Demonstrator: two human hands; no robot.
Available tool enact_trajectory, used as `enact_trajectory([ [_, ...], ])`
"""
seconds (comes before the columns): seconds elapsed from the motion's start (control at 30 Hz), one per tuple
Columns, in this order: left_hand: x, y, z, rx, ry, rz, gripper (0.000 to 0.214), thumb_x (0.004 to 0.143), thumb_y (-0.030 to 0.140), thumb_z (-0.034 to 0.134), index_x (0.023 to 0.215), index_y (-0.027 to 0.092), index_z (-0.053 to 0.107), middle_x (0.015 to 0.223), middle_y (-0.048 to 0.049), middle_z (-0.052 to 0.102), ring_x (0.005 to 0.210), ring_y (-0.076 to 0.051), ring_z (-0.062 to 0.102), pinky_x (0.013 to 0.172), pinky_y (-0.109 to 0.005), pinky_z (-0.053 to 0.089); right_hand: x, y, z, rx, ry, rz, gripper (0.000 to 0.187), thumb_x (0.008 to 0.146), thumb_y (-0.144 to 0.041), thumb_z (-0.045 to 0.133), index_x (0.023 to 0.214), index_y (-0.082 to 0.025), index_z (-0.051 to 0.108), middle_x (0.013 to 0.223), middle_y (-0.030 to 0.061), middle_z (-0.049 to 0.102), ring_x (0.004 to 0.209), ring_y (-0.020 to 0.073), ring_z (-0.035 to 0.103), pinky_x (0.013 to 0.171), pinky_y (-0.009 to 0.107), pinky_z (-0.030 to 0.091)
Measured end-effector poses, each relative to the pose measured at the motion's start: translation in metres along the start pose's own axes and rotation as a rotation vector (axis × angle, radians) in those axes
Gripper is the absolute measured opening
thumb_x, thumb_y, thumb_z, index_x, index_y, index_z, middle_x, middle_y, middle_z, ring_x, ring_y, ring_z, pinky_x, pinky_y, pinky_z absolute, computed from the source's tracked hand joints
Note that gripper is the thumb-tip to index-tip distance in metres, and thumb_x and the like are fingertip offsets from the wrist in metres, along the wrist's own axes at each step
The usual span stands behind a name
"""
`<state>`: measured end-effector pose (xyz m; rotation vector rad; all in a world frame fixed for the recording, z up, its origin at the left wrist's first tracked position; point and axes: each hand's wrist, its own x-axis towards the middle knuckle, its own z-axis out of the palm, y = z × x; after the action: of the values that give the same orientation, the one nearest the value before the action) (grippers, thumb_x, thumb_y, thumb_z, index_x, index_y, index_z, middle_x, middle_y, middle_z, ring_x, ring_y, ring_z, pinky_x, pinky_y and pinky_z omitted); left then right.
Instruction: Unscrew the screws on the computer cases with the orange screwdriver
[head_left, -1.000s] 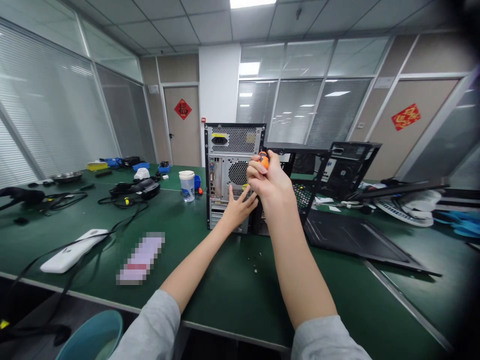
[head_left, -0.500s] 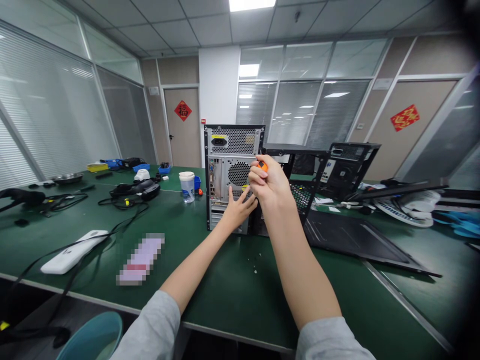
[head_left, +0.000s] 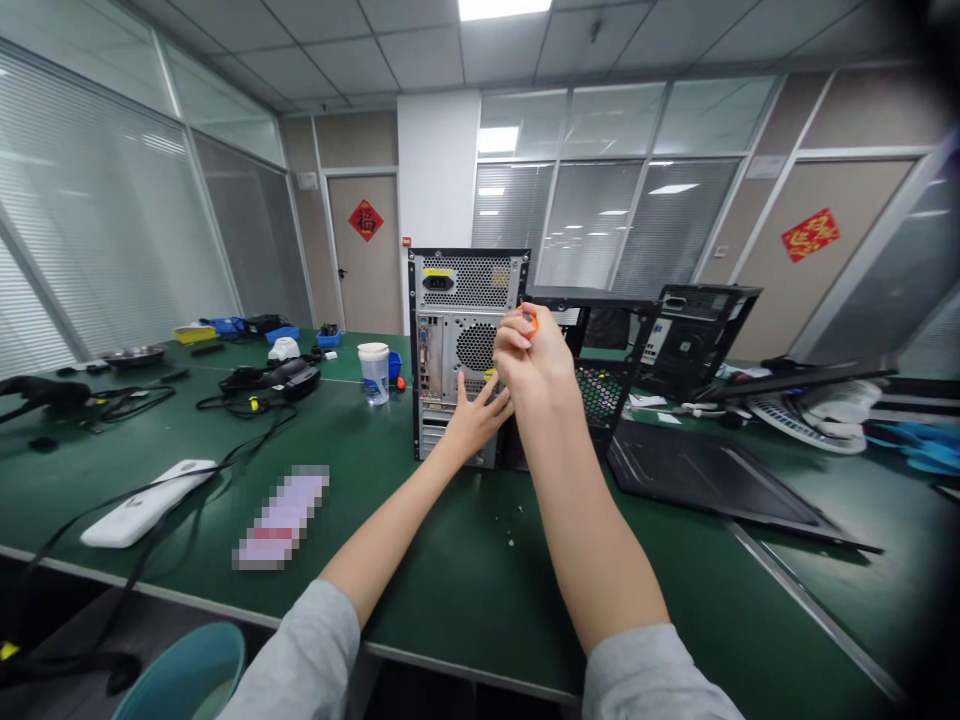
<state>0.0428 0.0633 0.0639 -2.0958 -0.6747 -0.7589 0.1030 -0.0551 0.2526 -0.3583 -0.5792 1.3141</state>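
A desktop computer case point(head_left: 454, 330) stands upright on the green table point(head_left: 420, 560), its rear panel with fan grille and ports facing me. My left hand point(head_left: 474, 417) lies flat against the lower rear panel, fingers spread. My right hand point(head_left: 531, 365) is closed round an orange-handled screwdriver point(head_left: 528, 318), held at the case's right rear edge; the tool's tip is hidden behind my fingers.
A black side panel point(head_left: 712, 475) lies flat to the right, with a second open case point(head_left: 694, 330) behind it. A plastic cup point(head_left: 373, 371), cables point(head_left: 247, 400), a white device point(head_left: 146, 502) and small screws point(head_left: 512, 530) lie on the table. A teal bin point(head_left: 184, 675) stands below.
My right hand with the screwdriver has shifted slightly at the case's edge, dipping and coming back, its fingers now covering more of the orange handle. The left hand stays put.
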Motion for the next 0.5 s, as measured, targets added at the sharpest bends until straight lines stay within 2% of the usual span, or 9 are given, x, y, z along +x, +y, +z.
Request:
enact_trajectory([
  [0.07,0.0,0.0,0.0,-0.007,0.021,-0.002,0.042,0.095,0.02,0.039,0.136,0.027,0.045,0.143,-0.0073,0.045,0.143,-0.03,0.019,0.104,-0.077,-0.002,-0.001,0.0,0.001,0.071,0.002,0.02,0.026,0.088,-0.013,0.036,0.065,-0.022,0.03,0.046,-0.011,0.033,0.033,-0.0002,0.026,0.031,0.009,0.023],
  [0.27,0.0,0.001,0.001,-0.001,0.07,0.003,0.041,0.095,0.018,0.04,0.134,0.026,0.047,0.141,-0.0068,0.047,0.142,-0.028,0.023,0.108,-0.073,-0.004,0.005,-0.001,-0.009,0.008,-0.153,-0.02,0.031,0.082,-0.014,0.053,0.064,-0.022,0.03,0.048,-0.0123,0.032,0.034,-0.0008,0.025,0.032,0.008,0.024],
  [0.5,0.001,0.002,0.001,-0.038,0.11,-0.001,0.042,0.095,0.016,0.037,0.135,0.029,0.046,0.14,-0.0068,0.047,0.14,-0.029,0.028,0.107,-0.073,-0.004,0.002,0.001,-0.013,0.177,-0.164,-0.062,0.03,0.082,-0.008,0.048,0.064,-0.022,0.03,0.049,-0.0121,0.031,0.036,-0.0009,0.027,0.035,0.007,0.025],
])
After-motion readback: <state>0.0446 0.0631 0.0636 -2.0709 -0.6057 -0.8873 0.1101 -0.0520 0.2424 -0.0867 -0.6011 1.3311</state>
